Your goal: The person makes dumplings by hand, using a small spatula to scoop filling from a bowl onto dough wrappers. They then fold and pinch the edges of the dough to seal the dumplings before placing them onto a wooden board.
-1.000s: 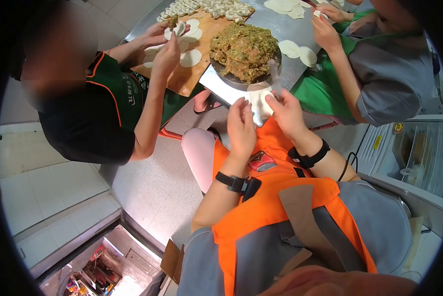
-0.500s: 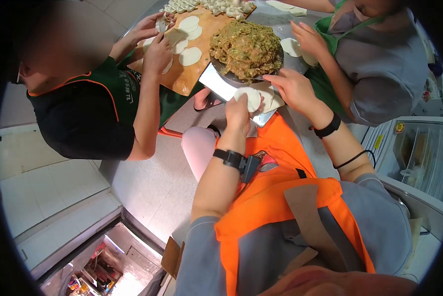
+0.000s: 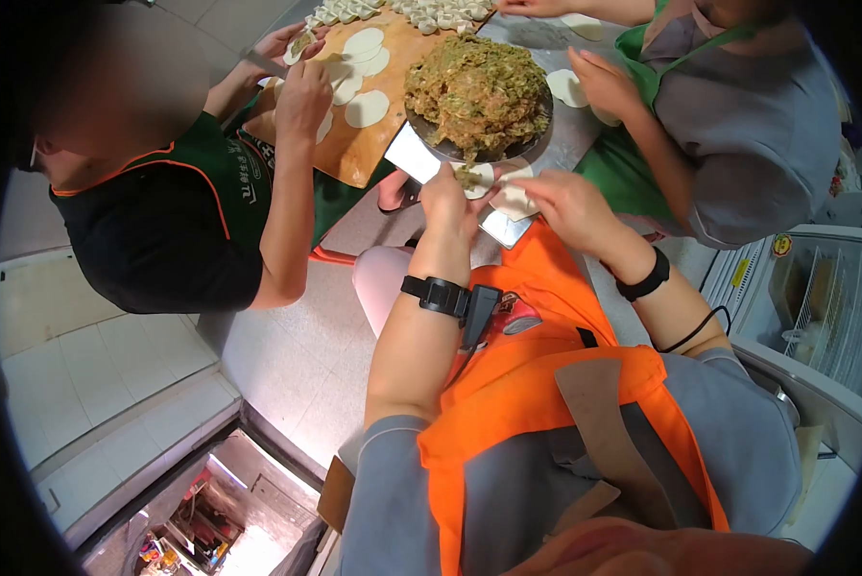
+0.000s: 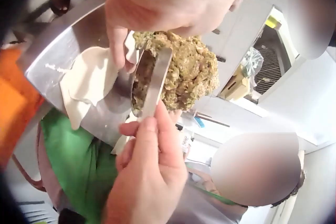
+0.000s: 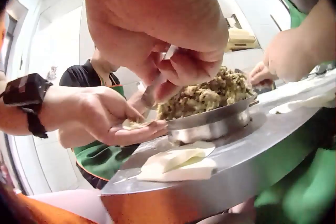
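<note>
My left hand (image 3: 450, 200) holds a round dumpling wrapper (image 5: 137, 124) on its fingers, the thumb at the wrapper's edge. A dab of green-brown filling (image 3: 467, 177) lies on that wrapper. My right hand (image 3: 577, 209) grips a flat metal filling spatula (image 4: 159, 79) between thumb and fingers, its blade tilted toward the left hand. In front of both hands, a large mound of filling (image 3: 474, 91) is heaped in a metal bowl (image 5: 210, 125). Loose wrappers (image 4: 93, 79) lie overlapping on the steel table corner (image 4: 44, 66), just below the hands.
At the left, a person (image 3: 181, 221) works a wrapper over a wooden board (image 3: 364, 163) with wrappers and rows of finished dumplings (image 3: 441, 14). Another person in a green apron (image 3: 613, 182) stands at the right, near more wrappers (image 3: 567, 88). An open-fronted fridge (image 3: 805, 298) stands behind.
My left hand has picked up a wrapper, which now bears filling. The right hand reached to the bowl's edge with the spatula, then came back beside the wrapper.
</note>
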Tool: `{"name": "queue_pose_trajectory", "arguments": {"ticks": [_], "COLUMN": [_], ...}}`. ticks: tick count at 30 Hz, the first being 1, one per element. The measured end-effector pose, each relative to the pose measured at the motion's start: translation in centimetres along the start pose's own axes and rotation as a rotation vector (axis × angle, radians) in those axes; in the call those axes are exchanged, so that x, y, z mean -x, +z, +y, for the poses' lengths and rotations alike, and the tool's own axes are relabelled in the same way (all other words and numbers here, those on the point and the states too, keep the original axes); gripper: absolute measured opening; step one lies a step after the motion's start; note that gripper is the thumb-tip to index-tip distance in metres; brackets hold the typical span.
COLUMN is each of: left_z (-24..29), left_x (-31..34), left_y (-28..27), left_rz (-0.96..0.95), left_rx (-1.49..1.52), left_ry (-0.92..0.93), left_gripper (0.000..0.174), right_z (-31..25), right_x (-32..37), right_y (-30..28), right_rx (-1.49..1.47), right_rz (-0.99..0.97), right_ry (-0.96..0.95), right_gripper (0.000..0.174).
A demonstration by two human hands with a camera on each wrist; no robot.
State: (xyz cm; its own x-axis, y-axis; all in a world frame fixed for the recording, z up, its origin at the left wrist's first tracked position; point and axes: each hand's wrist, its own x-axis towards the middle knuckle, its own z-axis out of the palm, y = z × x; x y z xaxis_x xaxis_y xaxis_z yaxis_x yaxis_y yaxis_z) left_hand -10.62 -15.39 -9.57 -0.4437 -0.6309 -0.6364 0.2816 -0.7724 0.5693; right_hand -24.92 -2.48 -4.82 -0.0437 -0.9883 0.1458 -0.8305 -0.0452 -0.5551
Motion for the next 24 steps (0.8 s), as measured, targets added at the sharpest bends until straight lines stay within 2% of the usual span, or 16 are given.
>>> {"name": "queue_pose_trajectory", "arguments": {"ticks": [2, 6, 12, 15, 18, 21, 24], "left_z": [0.1, 0.8, 0.3, 0.9, 1.5, 1.9, 2.3], "left_x": [-0.1, -0.1, 0.5, 3.2, 5.5, 6.9, 8.3], "left_y": [-0.1, 0.4, -0.2, 0.2, -0.5, -0.4, -0.1], "left_rz": [0.018, -0.017, 0.009, -0.019, -0.053, -0.185, -0.286], "left_rx": [-0.045, -0.074, -0.071, 0.019, 0.104, 0.190, 0.234], "left_ry": [0.030, -0.008, 0.050, 0.055, 0.104, 0.087, 0.077], "left_gripper": [0.039, 0.038, 0.039, 0.038, 0.037, 0.037, 0.039], "right_z": [1.4, 2.1, 0.5, -1.8, -2.2, -3.5, -3.4], "right_x": [-0.9, -2.6, -1.4, 0.6, 1.9, 2.5, 2.2], "right_y": [0.0, 1.1, 1.8, 0.8, 0.2, 0.1, -0.1], "right_rx": [-0.031, 0.087, -0.100, 0.098, -0.110, -0.608, -0.588], "right_rz": [0.142, 0.114, 0.134, 0.032, 0.078, 0.026, -0.005], "right_ry": [-0.063, -0.019, -0.069, 0.020, 0.015, 0.239, 0.220], "right_gripper": [0.030, 0.026, 0.028, 0.025, 0.023, 0.022, 0.015]}}
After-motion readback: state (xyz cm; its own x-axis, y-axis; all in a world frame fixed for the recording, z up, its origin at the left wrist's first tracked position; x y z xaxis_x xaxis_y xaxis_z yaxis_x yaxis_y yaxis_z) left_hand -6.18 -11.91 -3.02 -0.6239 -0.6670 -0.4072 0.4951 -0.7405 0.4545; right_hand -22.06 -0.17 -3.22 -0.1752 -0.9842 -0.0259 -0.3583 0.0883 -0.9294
